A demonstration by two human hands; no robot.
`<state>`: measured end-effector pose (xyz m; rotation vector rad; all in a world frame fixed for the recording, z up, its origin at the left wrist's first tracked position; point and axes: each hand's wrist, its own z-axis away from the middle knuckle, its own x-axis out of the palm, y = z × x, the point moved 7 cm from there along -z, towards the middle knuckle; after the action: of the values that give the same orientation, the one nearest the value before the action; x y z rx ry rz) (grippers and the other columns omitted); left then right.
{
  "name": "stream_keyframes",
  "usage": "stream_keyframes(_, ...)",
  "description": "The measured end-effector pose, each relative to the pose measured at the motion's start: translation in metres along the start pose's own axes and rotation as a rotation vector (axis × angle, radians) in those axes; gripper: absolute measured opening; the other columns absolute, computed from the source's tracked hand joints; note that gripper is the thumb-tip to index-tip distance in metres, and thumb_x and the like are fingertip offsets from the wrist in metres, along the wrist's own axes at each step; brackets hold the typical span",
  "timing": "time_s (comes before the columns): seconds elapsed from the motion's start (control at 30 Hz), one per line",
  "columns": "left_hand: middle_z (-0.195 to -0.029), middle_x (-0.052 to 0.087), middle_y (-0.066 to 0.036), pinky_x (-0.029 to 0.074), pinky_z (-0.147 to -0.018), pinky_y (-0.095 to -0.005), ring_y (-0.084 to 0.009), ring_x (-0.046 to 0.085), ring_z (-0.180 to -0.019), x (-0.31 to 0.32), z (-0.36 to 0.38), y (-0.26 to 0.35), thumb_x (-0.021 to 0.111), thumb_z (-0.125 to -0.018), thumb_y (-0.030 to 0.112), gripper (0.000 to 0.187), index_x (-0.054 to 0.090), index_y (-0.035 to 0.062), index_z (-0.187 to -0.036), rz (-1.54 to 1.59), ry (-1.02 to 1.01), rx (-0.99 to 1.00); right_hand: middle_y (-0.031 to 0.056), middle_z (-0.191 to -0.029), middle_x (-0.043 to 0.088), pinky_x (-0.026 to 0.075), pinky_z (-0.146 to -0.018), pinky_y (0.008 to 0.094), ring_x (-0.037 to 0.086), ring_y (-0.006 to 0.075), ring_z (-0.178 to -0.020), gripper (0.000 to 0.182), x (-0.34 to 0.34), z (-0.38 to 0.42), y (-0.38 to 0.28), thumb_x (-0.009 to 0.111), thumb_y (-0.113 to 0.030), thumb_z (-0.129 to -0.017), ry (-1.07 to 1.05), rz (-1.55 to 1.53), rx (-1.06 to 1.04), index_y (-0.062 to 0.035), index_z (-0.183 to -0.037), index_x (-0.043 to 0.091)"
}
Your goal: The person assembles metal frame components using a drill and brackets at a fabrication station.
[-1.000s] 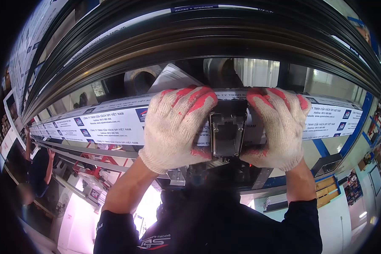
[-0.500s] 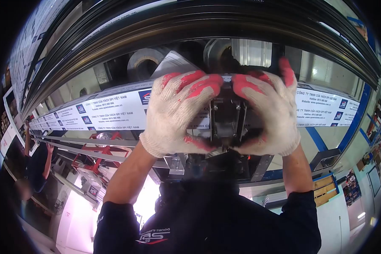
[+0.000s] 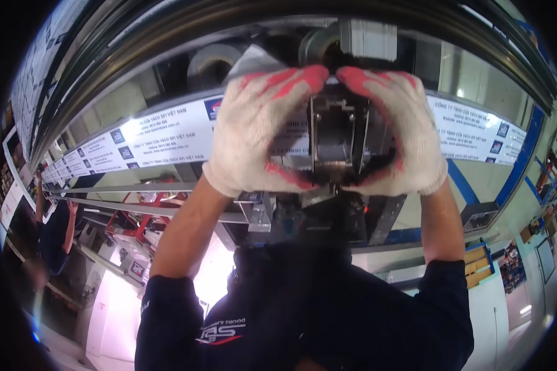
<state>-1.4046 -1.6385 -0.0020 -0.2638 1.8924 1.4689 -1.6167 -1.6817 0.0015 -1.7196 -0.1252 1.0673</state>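
Note:
My left hand [image 3: 247, 133], in a white knit glove with red-coated fingertips, curls around the left side of a dark box-like metal frame [image 3: 334, 148]. Its fingers lie over the frame's far edge and its thumb at the near edge. On the opposite side my right hand [image 3: 408, 130], gloved the same way, curves around in a mirrored grip. Between the hands, the frame shows upright side plates with small screws and a pale roller-like part near its lower end. Behind it runs a long bar wrapped in white printed film [image 3: 158, 133], partly hidden by both hands.
Long dark profiles [image 3: 278, 31] arch across the top. Rolls of material [image 3: 216, 65] sit behind the wrapped bar. Metal rails [image 3: 142, 207] and a red frame [image 3: 136, 222] are at lower left, where another person [image 3: 56, 241] stands. Blue beams [image 3: 520, 167] stand at right.
Both hands have moved up in the view, with the fingers now farther over the frame's top. The wrapped bar and surroundings have also shifted slightly upward in view.

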Motion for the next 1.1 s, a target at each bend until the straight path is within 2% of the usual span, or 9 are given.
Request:
stream_keyframes(0.07,-0.153,0.069,-0.014,0.046,-0.111,-0.0503,-0.0373,0.067,-0.133,0.0005,-0.0005,-0.0008,0.096,-0.049,0.06,0.122,0.064,0.0057,-0.153,-0.02,0.006,-0.001,0.0152,-0.147,0.07,0.041,-0.117,0.0541,0.063,0.0419,-0.133,0.121,0.0007,-0.0003,0.0032,0.103,-0.043,-0.044,-0.032,0.03,0.007,-0.0073,-0.152,0.064)
stream_keyframes(0.4,-0.146,0.071,-0.015,0.045,-0.111,-0.05,-0.0376,0.067,-0.128,-0.0004,-0.0006,-0.001,0.098,-0.046,0.062,0.127,0.064,0.0112,-0.156,-0.031,-0.004,-0.017,0.0145,-0.144,0.071,0.042,-0.116,0.0525,0.064,0.039,-0.133,0.12,0.0005,0.0005,0.0037,0.102,-0.044,-0.043,-0.009,0.023,-0.007,-0.0091,-0.152,0.065)
stream_keyframes(0.8,-0.147,0.071,-0.016,0.046,-0.111,-0.0515,-0.0389,0.068,-0.129,0.0005,0.0002,-0.0015,0.096,-0.05,0.069,0.123,0.066,0.0107,-0.154,-0.044,-0.015,0.02,0.0141,-0.141,0.072,0.042,-0.115,0.0537,0.064,0.0398,-0.133,0.122,0.0022,0.0015,0.0031,0.101,-0.041,-0.038,-0.019,0.045,-0.011,-0.0104,-0.151,0.066)
stream_keyframes(1.1,-0.147,0.071,-0.013,0.046,-0.11,-0.0504,-0.038,0.067,-0.127,-0.0018,-0.0009,-0.0003,0.1,-0.044,0.058,0.126,0.065,0.0119,-0.155,-0.026,-0.022,-0.039,0.0141,-0.143,0.072,0.042,-0.115,0.0535,0.065,0.0389,-0.134,0.12,0.0014,0.0016,0.004,0.102,-0.04,-0.04,0.005,0.009,-0.005,-0.0104,-0.151,0.066)
